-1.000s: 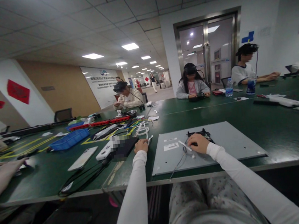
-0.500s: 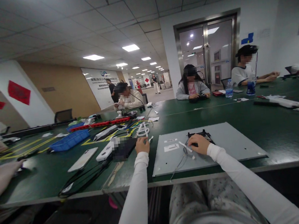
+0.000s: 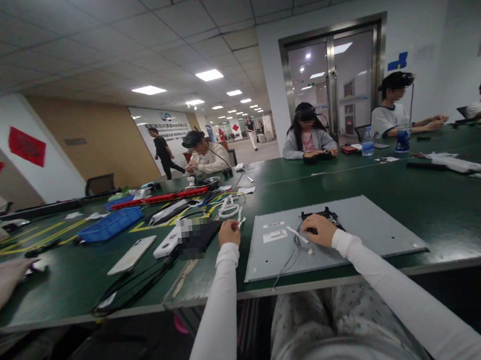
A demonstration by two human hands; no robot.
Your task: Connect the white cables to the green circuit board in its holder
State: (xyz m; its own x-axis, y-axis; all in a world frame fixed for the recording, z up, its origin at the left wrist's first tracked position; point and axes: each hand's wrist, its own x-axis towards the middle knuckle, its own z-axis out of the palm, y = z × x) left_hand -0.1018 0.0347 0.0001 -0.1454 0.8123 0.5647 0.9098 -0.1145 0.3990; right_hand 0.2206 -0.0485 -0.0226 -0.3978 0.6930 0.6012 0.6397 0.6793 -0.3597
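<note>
A grey metal panel [image 3: 370, 229] lies flat on the green table [image 3: 462, 202] in front of me. My right hand [image 3: 322, 230] rests on it, fingers curled beside a black bracket [image 3: 321, 215] at the panel's far edge, with thin grey wires [image 3: 293, 252] trailing from under the hand. My left hand [image 3: 229, 233] is just off the panel's left edge, closed round a small tool with a white and red tip [image 3: 240, 222]. White sleeves cover both my arms.
Left of my hand lie a black case [image 3: 199, 239], a white device [image 3: 167, 243], a phone [image 3: 131, 255] and black cables [image 3: 127, 289]. Farther back are a blue tray [image 3: 110, 224], a red power strip [image 3: 160, 198] and white cables. Other people sit around the table; another person's hand [image 3: 5, 272] is at the left.
My left hand has shifted slightly right, toward the panel edge. A person in the background has walked left along the corridor. My right hand has stayed put.
</note>
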